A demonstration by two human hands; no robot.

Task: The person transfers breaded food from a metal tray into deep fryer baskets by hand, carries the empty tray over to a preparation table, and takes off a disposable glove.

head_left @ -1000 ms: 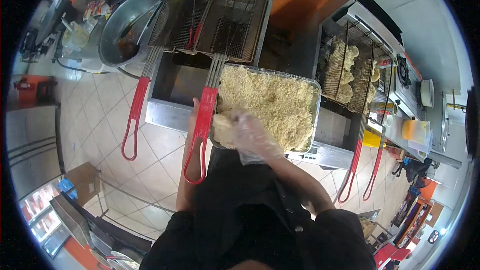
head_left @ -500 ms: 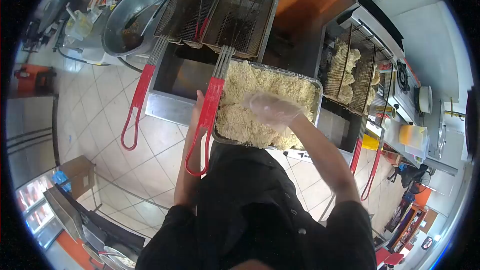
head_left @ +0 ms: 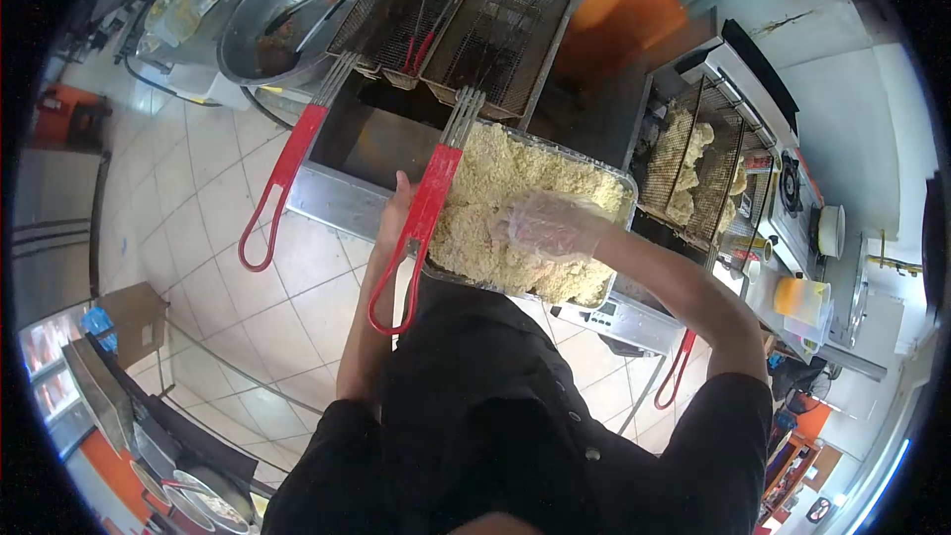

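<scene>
A metal tray (head_left: 634, 200) filled with pale yellow, crumbly breading (head_left: 540, 163) sits in front of me over the fryer edge. My right hand (head_left: 555, 226), in a clear plastic glove, is down in the middle of the breading. Its fingers curl into the crumbs, and whatever they close on is hidden. At the tray's left side my bare left hand (head_left: 396, 210) grips the edge, one digit pointing up; a red basket handle (head_left: 431, 198) hides most of its fingers.
Wire fryer baskets (head_left: 500, 30) stand behind the tray; another red handle (head_left: 287, 163) juts out left. To the right, a basket (head_left: 703, 154) holds breaded pieces (head_left: 693, 144). A big metal bowl (head_left: 243, 40) with utensils is at back left. An orange-filled container (head_left: 800, 297) stands at right.
My right hand has shifted slightly right and toward me in the breading, its fingers now more curled. The whole view has turned a little; my left hand stays by the tray's edge.
</scene>
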